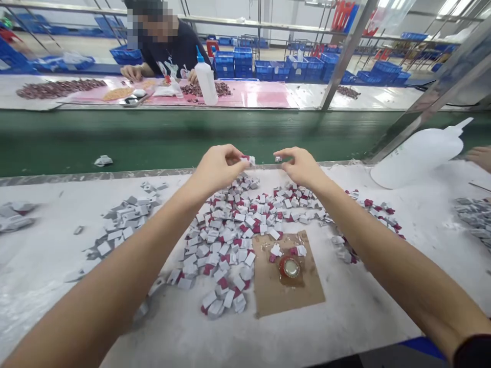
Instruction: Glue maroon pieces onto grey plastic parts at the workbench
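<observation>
At the table's far edge my left hand (218, 166) is closed, thumb and fingers pinching a small white-and-dark-red plastic piece (248, 159). To its right, my right hand (301, 166) pinches a small white plastic piece (278, 159) at the fingertips. The two pieces are apart. Below the hands spreads a pile of white and dark-red plastic pieces (226, 235). A brown cardboard square (268, 296) lies in front of the pile, wet-looking in places. On it sit a bottle cap (290, 267) and a few loose pieces (298, 250).
A white squeeze bottle (420, 153) lies tilted at right, near another person's hand (481, 157). Grey-white pieces (130, 212) lie at left. Beyond a green conveyor belt (161, 133), a person (172, 48) works at a pink-covered table (261, 94) with an upright bottle (207, 82). A metal post (347, 51) rises there.
</observation>
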`<state>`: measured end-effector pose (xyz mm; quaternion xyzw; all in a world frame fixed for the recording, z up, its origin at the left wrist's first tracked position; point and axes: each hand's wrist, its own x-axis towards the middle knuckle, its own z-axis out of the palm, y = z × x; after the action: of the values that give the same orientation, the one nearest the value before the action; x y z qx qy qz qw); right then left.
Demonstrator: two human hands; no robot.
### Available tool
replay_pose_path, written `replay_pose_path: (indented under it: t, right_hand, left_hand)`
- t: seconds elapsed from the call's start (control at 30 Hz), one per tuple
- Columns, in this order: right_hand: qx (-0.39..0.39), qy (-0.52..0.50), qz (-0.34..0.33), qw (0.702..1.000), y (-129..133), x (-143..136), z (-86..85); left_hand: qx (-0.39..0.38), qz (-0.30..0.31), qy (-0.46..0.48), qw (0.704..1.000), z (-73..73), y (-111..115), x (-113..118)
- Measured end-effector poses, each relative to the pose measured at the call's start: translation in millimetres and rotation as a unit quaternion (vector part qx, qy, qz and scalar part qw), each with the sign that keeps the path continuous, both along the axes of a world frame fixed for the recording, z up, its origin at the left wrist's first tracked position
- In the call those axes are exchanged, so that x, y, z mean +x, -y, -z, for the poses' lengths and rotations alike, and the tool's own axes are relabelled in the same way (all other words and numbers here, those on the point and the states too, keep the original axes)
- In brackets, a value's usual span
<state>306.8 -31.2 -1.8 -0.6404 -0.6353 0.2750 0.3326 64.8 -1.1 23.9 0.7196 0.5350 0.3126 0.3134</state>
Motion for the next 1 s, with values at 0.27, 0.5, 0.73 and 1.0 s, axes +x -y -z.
replay_pose_path:
  t: [0.27,0.5,0.73,1.0]
  right_hand:
    - [-0.039,-0.053,-0.007,0.998,-78.6,-5.3,25.1]
    - [-0.016,-0.279,-0.030,0.960,1.4,-3.0,10.0]
    - [0.002,-0.427,-0.051,0.903,101.4,-15.8,1.1]
    - [0.038,-0.209,-0.098,0.972,224.0,-28.3,-1.3]
  left_hand:
    - [-0.056,-0.036,-0.072,0.995,42.9,-103.7,42.1]
    - [-0.040,-0.022,-0.053,0.998,25.3,-78.1,30.5]
    - [-0.036,0.177,0.099,0.978,-6.3,75.7,3.3]
    - [-0.103,0.171,0.175,0.964,3.3,219.0,-19.7]
